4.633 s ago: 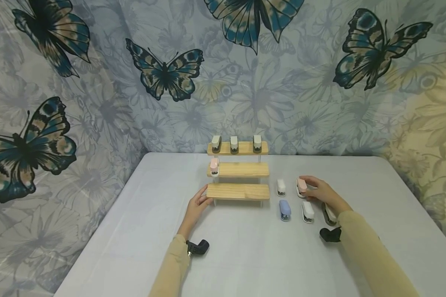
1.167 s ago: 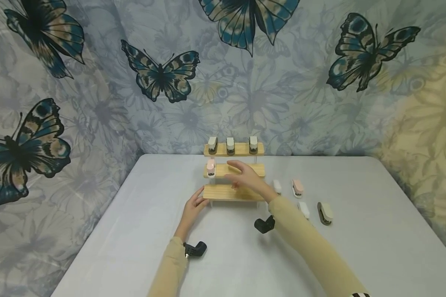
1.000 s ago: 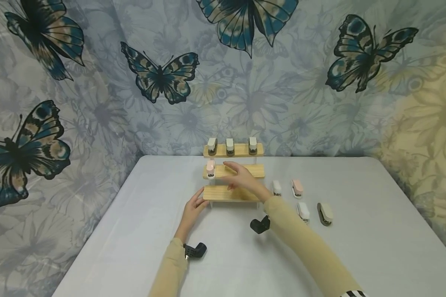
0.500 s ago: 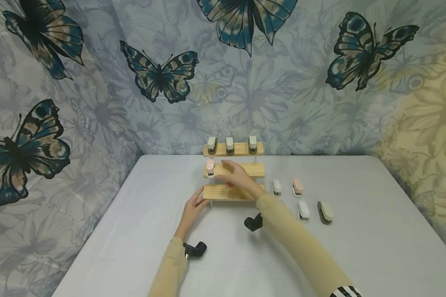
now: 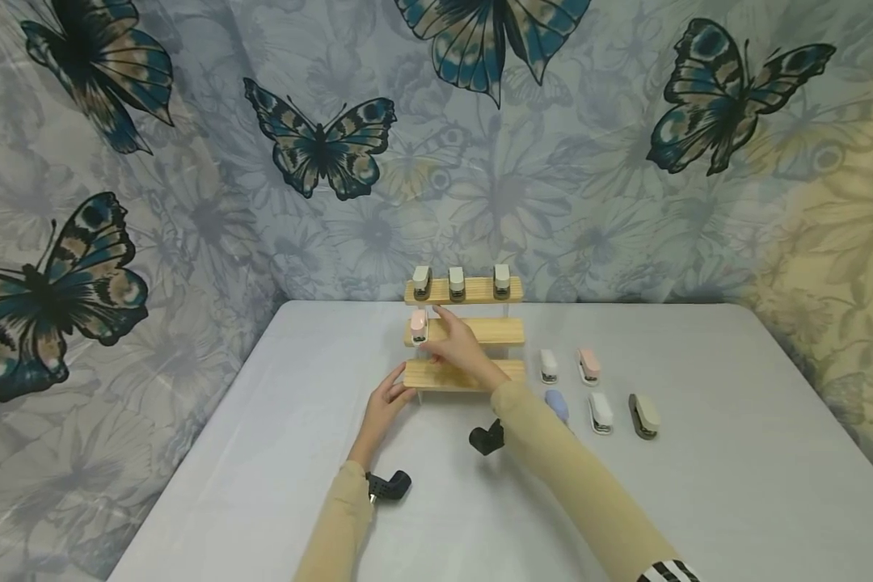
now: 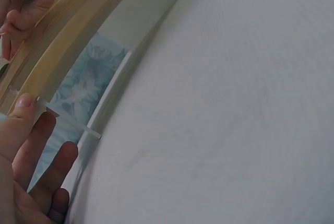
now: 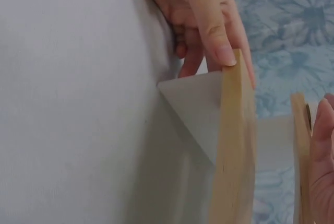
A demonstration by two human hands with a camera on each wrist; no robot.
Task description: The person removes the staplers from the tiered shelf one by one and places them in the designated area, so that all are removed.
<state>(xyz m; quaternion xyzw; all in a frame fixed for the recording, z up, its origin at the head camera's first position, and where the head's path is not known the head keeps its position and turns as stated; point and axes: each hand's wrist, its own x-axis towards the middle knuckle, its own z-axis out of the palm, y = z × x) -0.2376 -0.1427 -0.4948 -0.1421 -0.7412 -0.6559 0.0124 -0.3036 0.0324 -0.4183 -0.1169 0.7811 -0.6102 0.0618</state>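
A three-tier wooden display shelf (image 5: 466,376) with clear supports stands on the white table. My left hand (image 5: 381,411) holds the left end of its lowest board, thumb on top in the left wrist view. On the left of the middle board sits a pink stapler (image 5: 418,323). My right hand (image 5: 457,346) reaches over that board, thumb and index finger spread beside this stapler; contact is unclear. In the right wrist view only part of the right hand (image 7: 322,156) shows, at the right edge. Three pale staplers (image 5: 457,283) stand along the top board.
Right of the shelf lie a small white stapler (image 5: 549,366), a pink-and-white stapler (image 5: 589,366), a larger white stapler (image 5: 600,412), and a cream-and-dark stapler (image 5: 644,415). A blue stapler (image 5: 556,402) is partly behind my right sleeve. A butterfly-print cloth (image 5: 524,202) hangs behind.
My right hand has left the pink-and-white stapler on the table and moved left over the middle board, up to the pink stapler there. The left hand stays at the lowest board.
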